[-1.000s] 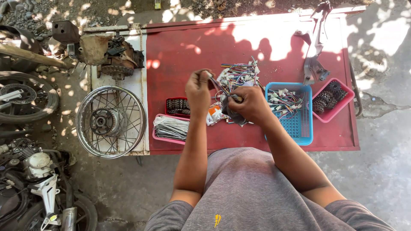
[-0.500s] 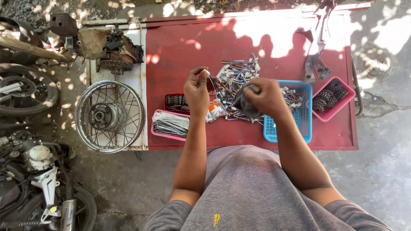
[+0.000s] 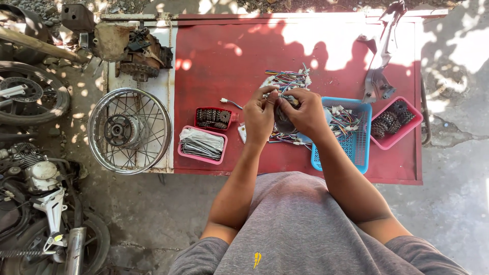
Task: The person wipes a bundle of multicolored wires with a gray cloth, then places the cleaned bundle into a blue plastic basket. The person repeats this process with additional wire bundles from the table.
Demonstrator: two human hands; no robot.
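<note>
Both hands moved closer together since half a second ago. I see left hand [image 3: 259, 118] pinching wires, right hand [image 3: 305, 113] closed around a dark round part [image 3: 281, 121], above the red tabletop [image 3: 326, 56] beside blue basket [image 3: 356, 147].

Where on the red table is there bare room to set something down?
Bare: the red table top left, above the red tray, and the front edge under the pink tray. Crowded: the middle, with wires, both hands, blue basket and right pink tray.
</note>
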